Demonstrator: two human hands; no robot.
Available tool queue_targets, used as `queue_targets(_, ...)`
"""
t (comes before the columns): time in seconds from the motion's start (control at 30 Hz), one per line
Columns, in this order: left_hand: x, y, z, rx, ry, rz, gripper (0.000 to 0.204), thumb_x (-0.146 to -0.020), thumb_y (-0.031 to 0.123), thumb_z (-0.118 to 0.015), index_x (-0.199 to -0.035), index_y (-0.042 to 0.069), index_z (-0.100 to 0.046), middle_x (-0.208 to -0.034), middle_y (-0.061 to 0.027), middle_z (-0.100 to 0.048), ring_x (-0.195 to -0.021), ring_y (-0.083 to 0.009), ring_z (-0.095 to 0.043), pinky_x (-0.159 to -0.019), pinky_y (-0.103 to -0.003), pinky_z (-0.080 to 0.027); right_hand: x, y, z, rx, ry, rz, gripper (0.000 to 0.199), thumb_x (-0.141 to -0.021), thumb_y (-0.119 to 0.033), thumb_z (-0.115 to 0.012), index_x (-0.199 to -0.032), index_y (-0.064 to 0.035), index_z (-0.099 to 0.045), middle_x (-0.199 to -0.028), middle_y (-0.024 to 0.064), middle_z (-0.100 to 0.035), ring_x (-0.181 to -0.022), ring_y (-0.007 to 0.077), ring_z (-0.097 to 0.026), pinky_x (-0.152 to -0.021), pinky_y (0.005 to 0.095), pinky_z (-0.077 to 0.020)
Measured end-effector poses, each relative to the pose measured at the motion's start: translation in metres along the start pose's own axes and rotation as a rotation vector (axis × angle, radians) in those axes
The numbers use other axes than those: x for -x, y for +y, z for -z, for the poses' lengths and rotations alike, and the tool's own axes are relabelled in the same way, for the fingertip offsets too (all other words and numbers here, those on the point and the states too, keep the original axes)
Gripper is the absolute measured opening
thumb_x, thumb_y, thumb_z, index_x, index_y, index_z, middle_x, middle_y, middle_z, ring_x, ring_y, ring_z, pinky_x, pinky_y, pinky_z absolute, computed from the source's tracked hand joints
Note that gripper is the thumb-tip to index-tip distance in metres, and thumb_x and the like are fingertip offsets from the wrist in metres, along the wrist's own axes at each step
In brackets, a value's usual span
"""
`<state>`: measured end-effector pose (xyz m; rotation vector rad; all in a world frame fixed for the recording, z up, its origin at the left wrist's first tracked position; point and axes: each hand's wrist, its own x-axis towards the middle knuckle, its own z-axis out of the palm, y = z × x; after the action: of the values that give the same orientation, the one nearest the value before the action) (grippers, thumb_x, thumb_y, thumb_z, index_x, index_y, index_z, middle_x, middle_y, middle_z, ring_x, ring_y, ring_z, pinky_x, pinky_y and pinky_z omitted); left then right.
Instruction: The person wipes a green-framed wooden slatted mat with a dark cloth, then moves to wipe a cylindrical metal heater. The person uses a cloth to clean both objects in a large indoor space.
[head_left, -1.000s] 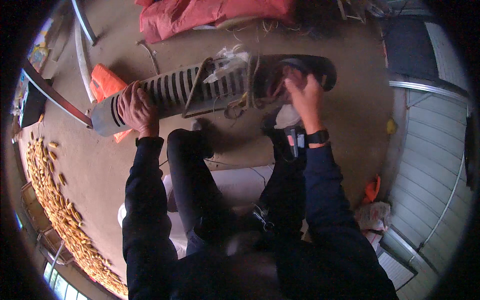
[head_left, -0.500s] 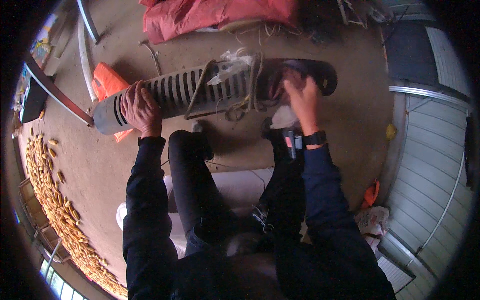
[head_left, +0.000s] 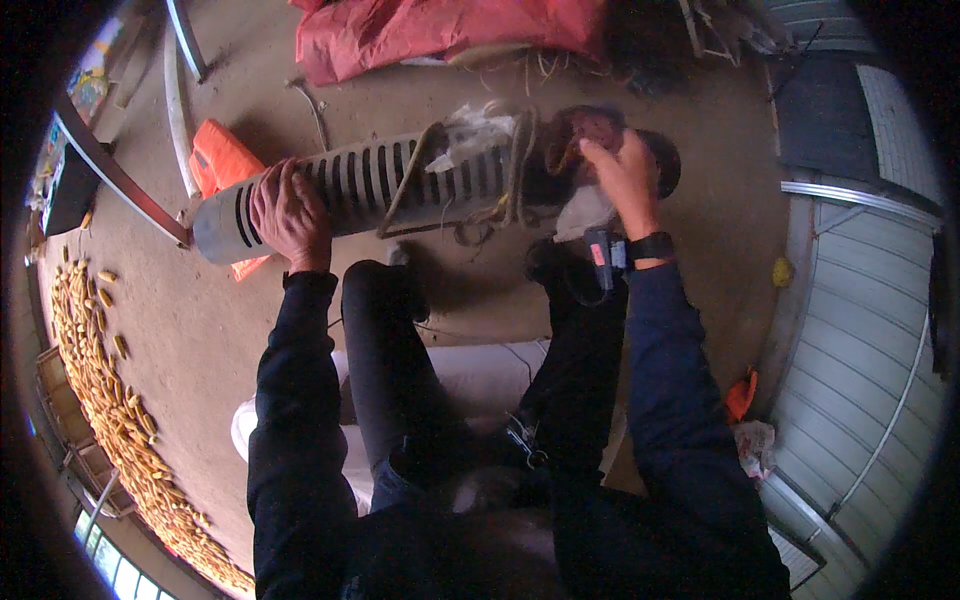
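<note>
Covering most of the view: bare concrete floor (head_left: 250,330), open room left of the knees and above the cylinder, tighter on the right where a corrugated metal shutter (head_left: 860,340) runs along the edge. Red tarp (head_left: 440,30) bunched at the top edge, well apart from the hands. Long band of corn cobs (head_left: 100,400) curving along the left rim, well apart from the legs. Grey slotted metal cylinder (head_left: 390,185) lying sideways on the floor in front of the knees, pale capped end left, dark end right, slots facing up. Rope (head_left: 515,170) looped around the cylinder's right half, loose tail hanging on the floor just below; crumpled clear plastic (head_left: 470,130) tucked on top beside the loop. Orange bag (head_left: 225,165) flat on the floor behind the cylinder's left end, touching or just behind, cannot tell which. White pipe (head_left: 175,110) and dark bar (head_left: 110,170) slanting at upper left, near the bag. Left hand (head_left: 290,215) spread, palm down, fingers draped over the cylinder's left part, pressing on it. Right hand (head_left: 625,170) at the cylinder's dark right end, fingers curled together into a brownish wad (head_left: 590,130); whether pinching it or just pushing, cannot tell. White cloth (head_left: 585,212) under the right wrist, against the cylinder. Dark watch (head_left: 650,246) on the right wrist. Small orange scrap (head_left: 740,395) on the floor near the shutter.
</note>
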<state>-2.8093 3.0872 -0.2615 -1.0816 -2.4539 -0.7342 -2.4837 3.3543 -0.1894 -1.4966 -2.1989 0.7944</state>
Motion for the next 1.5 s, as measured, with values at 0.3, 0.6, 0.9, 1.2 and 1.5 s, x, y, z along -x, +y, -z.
queue_targets(0.3,0.001,0.000,-0.001,0.022,0.012,0.021,0.030,-0.095,0.027,-0.047,-0.109,0.010,-0.067,-0.116,-0.0076,-0.064,-0.116,-0.0279,-0.054,-0.104,-0.041,-0.034,-0.031,-0.003,-0.008,0.082,-0.208,-0.019,0.051,-0.068,-0.038,-0.072,-0.096,0.0039,-0.066,-0.097,0.0267,-0.067,-0.094,0.0431,-0.064,-0.080,0.0458,-0.0503)
queue_targets(0.6,0.003,-0.001,0.001,0.024,0.014,0.021,0.028,-0.094,0.027,-0.048,-0.108,0.010,-0.066,-0.115,-0.0071,-0.063,-0.115,-0.0273,-0.054,-0.104,-0.041,-0.035,-0.030,0.000,-0.001,-0.038,-0.236,-0.097,0.029,-0.079,-0.024,-0.070,-0.099,-0.0025,-0.072,-0.088,0.0052,-0.072,-0.078,0.0130,-0.065,-0.068,0.0276,-0.0482)
queue_targets(0.9,-0.003,-0.001,0.009,0.063,-0.133,0.001,0.030,-0.094,0.029,-0.048,-0.111,0.010,-0.064,-0.116,-0.0088,-0.061,-0.116,-0.0289,-0.051,-0.104,-0.042,-0.034,-0.025,-0.001,0.010,-0.297,-0.150,-0.076,0.036,-0.071,-0.033,-0.072,-0.070,0.0024,-0.065,-0.063,0.0064,-0.061,-0.064,0.0185,-0.056,-0.062,0.0378,-0.0425)
queue_targets(1.2,-0.004,-0.006,0.041,0.471,-0.209,0.130,0.029,-0.087,0.010,-0.061,-0.116,0.004,-0.064,-0.116,-0.0159,-0.063,-0.112,-0.0319,-0.056,-0.100,-0.039,-0.041,0.034,0.006,0.028,-0.831,-0.120,-0.185,0.039,-0.078,-0.027,-0.073,-0.108,-0.0028,-0.068,-0.102,0.0040,-0.068,-0.093,0.0188,-0.061,-0.084,0.0324,-0.0474)
queue_targets(1.5,0.098,0.128,0.048,0.899,-0.835,0.310,0.028,-0.087,0.012,-0.058,-0.113,0.004,-0.064,-0.110,-0.0145,-0.067,-0.096,-0.0298,-0.065,-0.078,-0.040,-0.051,0.180,0.046,0.005,-1.409,-0.036,-0.449,0.038,-0.080,-0.023,-0.070,-0.115,-0.0082,-0.066,-0.104,0.0035,-0.066,-0.091,0.0180,-0.061,-0.083,0.0292,-0.0475)
